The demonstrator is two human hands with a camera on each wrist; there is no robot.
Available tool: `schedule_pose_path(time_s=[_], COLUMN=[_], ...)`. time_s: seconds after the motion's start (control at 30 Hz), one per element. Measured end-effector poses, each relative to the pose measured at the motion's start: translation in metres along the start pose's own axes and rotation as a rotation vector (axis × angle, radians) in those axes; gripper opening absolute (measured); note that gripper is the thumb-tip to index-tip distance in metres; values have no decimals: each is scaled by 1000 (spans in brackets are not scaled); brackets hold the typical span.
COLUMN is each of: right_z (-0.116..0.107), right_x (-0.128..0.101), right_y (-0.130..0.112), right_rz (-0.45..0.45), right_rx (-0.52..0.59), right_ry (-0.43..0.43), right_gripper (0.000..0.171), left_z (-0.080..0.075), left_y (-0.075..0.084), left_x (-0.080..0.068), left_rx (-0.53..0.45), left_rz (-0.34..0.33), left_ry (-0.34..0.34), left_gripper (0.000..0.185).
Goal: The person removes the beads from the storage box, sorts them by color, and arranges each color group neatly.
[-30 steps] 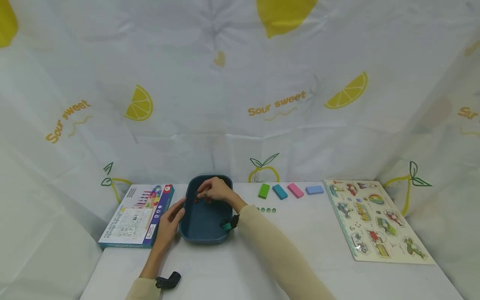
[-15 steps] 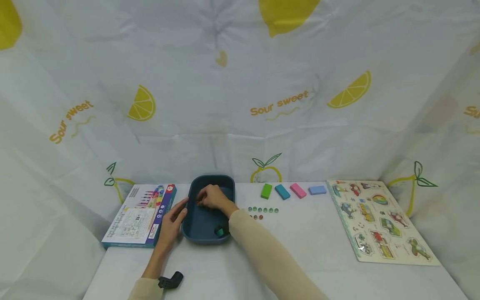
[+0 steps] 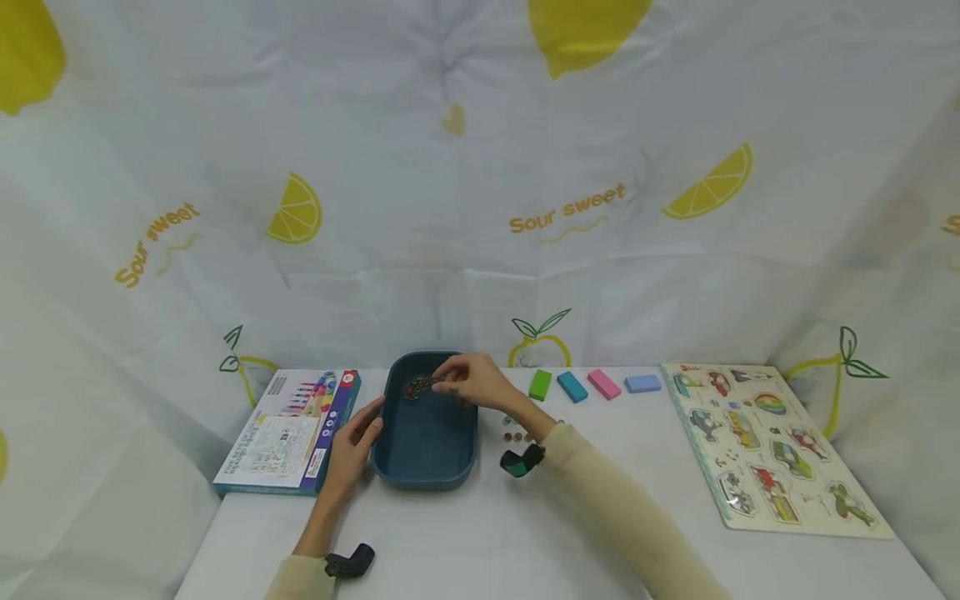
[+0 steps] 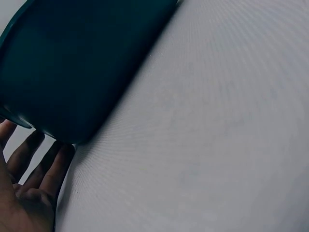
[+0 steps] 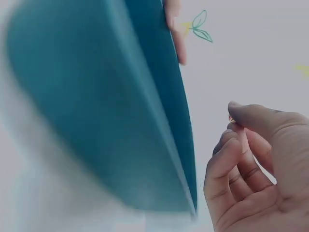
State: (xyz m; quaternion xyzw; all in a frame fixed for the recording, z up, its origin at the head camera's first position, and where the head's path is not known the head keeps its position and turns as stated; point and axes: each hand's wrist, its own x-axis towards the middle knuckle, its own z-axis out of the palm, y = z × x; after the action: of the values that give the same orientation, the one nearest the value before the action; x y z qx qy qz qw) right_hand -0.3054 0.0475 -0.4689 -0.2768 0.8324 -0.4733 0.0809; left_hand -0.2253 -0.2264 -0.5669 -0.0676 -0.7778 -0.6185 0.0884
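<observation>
Spreading across the whole scene: a white worktop [image 3: 570,533] backed by a lemon-printed cloth [image 3: 480,208]. Lying flat at the right edge, a picture puzzle board [image 3: 772,442]; lying at the left, a printed box [image 3: 288,431]. Sitting between them, just right of the box, a dark teal tray [image 3: 426,454] — its outer wall filling the left wrist view [image 4: 72,63]. Resting against the tray's left rim, the left hand [image 3: 355,440], fingers [image 4: 46,166] straight and relaxed, gripping nothing. Hovering over the tray's far right corner, the right hand [image 3: 480,382], fingers [image 5: 236,159] curled together and pinching a small cluster of dark beads [image 3: 417,386] held above the tray's far end; too blurred in the right wrist view to tell the beads apart. Standing in a row beyond the tray to the right, well apart from both hands: a green block [image 3: 539,384], a teal block [image 3: 572,387], a pink block [image 3: 604,384] and a pale blue block [image 3: 642,383]. Lying on the worktop just right of the tray, partly hidden behind the right wrist — a few tiny loose beads [image 3: 513,436].
</observation>
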Motion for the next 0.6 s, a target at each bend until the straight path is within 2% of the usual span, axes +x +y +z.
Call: schedule_pose_path(time_s=[0.17,0.37,0.47,0.6], right_z=[-30,-43,-44,-44], right_x=[-54,-113,-133,-147], right_y=[22,60,72,83], right_rz=[30,75,101,132], right_rx=[-33,-119,-186,-251], right_ry=[48,96,132,162], right_gripper=[19,15,12,8], left_z=[-1,-2,-1,1], left_y=[2,-2,-2,-2], left_x=[-2,0,0,0], left_rx=[16,20,19,17], left_rz=[-14,21,20,8], left_ry=[5,11,14,12], left_gripper=[44,43,43,44])
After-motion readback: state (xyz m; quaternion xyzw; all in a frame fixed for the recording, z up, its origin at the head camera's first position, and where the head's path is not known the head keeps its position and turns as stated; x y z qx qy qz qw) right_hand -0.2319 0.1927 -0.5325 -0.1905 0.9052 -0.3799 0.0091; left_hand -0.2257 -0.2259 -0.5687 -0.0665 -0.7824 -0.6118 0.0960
